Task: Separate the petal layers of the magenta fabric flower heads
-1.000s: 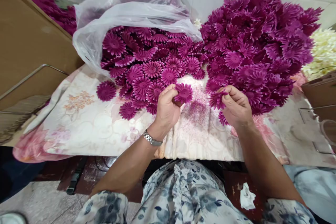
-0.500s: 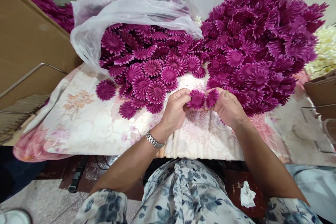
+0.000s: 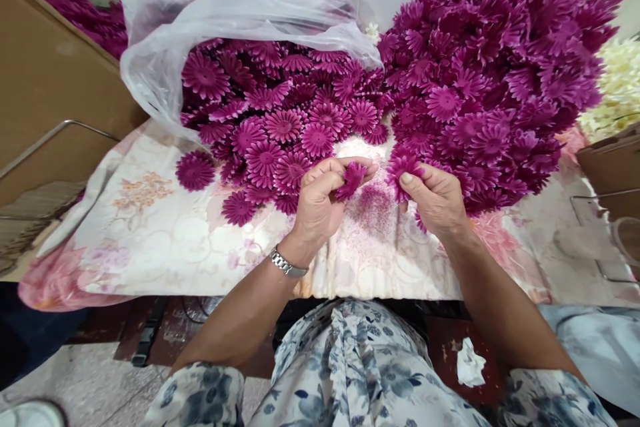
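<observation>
Floral cloth (image 3: 170, 247) lay under the heap (image 3: 495, 100). Left of the heap, the left hand (image 3: 320, 203) pinched one flower (image 3: 352, 180); just beside it, the right hand (image 3: 441, 200) pinched another flower (image 3: 399, 168).

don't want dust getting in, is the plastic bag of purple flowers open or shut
Open: the mouth of the plastic bag gapes wide, its rim arching over purple flowers that spread onto the tablecloth.

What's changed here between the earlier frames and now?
Nearly meeting half a second ago, the left hand and right hand have drawn slightly apart, each still holding magenta petals. The left hand's petals have tilted. The plastic bag and big right-hand heap look unchanged.
</observation>
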{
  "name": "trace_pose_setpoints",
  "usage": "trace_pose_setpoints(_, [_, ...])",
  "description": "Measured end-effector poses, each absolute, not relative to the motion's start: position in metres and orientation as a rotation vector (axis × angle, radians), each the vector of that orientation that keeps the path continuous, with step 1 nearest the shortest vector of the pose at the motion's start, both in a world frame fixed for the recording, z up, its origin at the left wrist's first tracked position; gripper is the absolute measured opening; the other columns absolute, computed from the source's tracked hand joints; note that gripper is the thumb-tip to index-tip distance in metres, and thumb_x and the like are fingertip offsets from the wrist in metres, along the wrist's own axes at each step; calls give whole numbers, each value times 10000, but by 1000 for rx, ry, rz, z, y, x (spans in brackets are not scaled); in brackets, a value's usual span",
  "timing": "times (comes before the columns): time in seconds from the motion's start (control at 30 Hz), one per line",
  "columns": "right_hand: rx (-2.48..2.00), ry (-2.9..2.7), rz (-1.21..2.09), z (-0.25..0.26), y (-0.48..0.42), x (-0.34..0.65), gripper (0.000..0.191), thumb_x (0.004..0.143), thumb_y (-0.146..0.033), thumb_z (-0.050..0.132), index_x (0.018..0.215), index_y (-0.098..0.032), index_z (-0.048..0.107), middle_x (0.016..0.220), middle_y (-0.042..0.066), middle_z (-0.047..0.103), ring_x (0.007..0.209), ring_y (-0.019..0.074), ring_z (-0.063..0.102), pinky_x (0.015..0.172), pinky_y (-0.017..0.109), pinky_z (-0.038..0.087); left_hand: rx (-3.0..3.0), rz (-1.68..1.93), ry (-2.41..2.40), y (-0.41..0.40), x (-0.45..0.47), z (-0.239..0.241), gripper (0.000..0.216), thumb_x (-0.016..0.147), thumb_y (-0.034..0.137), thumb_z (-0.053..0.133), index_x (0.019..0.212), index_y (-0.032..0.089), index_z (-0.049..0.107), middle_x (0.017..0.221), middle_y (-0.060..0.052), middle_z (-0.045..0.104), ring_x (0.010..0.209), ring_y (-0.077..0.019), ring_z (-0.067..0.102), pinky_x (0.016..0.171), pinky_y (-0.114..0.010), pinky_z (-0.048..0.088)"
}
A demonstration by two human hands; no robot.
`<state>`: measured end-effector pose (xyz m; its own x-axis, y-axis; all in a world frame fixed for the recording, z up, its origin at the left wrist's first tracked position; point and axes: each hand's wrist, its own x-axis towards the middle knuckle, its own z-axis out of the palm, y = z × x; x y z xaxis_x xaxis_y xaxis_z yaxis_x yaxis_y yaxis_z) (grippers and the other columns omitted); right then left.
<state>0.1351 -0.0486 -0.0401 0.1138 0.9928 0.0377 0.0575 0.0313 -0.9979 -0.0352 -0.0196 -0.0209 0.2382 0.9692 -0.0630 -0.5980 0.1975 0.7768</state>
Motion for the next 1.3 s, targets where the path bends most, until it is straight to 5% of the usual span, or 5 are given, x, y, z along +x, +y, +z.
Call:
trace_pose_setpoints(0.17, [-1283, -1298, 952, -36, -49, 136, 431, 817, -487, 567, 544, -189, 418, 455, -61, 368, 408, 47, 325, 394, 214, 247, 703, 1204, 678, -19, -35, -21, 101, 571, 130, 504, 520, 152, 420, 680, -29, 613, 662, -161, 615, 609, -318, 507])
trace_pose_setpoints(0.33, [-1301, -1477, 873, -30, -53, 132, 471, 846, -476, 520, 535, -197, 302, 498, -60, 256, 451, 43, 239, 423, 222, 186, 652, 1131, 726, -18, -37, -18, 83, 529, 130, 510, 553, 171, 442, 526, 39, 451, 357, -56, 371, 316, -186, 228])
trace_pose_setpoints(0.93, [-1635, -1823, 539, -26, -56, 113, 333, 816, -306, 461, 519, -175, 386, 459, -55, 338, 437, 41, 296, 468, 209, 213, 828, 808, 774, -31, -23, -24, 313, 643, 347, 703, 879, 162, 611, 635, 8, 592, 452, -112, 534, 362, -225, 439])
trace_pose_setpoints(1.1, [-1572, -1903, 736, -25, -55, 122, 357, 840, -381, 473, 561, -175, 389, 507, -58, 341, 477, 43, 318, 477, 203, 212, 795, 878, 893, -31, -21, -25, 210, 589, 269, 730, 648, 149, 568, 489, 50, 490, 340, -51, 383, 295, -175, 266])
trace_pose_setpoints(1.3, [-1468, -1993, 771, -8, -57, 140, 440, 842, -488, 508, 561, -175, 380, 516, -63, 345, 480, 42, 320, 471, 193, 244, 681, 1111, 972, -23, -25, -20, 145, 617, 198, 690, 609, 146, 555, 537, 46, 505, 434, -44, 429, 409, -170, 336])
